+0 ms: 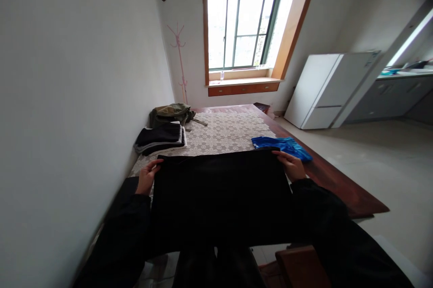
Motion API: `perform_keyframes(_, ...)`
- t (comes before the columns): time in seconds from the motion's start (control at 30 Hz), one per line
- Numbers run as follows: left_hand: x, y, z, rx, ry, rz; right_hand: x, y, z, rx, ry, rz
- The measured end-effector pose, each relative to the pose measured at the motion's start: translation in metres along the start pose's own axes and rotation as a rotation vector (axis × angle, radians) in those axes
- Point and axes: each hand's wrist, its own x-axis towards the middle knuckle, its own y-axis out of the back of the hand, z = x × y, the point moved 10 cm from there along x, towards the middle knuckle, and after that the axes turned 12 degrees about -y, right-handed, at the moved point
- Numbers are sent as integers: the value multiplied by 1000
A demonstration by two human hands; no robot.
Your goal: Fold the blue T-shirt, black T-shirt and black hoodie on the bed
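We find a black garment [219,193] spread flat on the surface [338,184], over its lace cloth [226,132]. Our left hand [148,176] and right hand [291,165] each have their grip clamped on a far corner, apparently to keep the top edge taut and straight. A blue garment [282,146] lies just beyond the right hand; folded dark clothes [161,138] sit stacked near the wall, apart from the work.

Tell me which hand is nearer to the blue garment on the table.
Right. The right hand grips the black cloth just beside the blue garment; the left hand holds the cloth's far corner.
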Motion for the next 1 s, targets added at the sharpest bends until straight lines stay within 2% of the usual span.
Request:
perform_keyframes(0.1,5,-9,-3,79,5,-38,4,-22,1,-169,-13,-113)
perform_keyframes(0.2,3,-14,-9,160,16,-55,2,-33,5,-268,-5,-108)
perform_keyframes(0.47,-5,-14,-8,205,25,-90,-1,-27,10,-275,37,-78)
perform_keyframes(0.6,-4,-14,-2,297,-32,-92,-2,-22,6,-283,79,-26)
perform_keyframes(0.73,-3,-18,0,386,-67,-112,0,-31,12,-381,52,-51)
perform_keyframes(1.0,-3,-16,0,414,-72,-120,-1,-33,8,-389,72,-77)
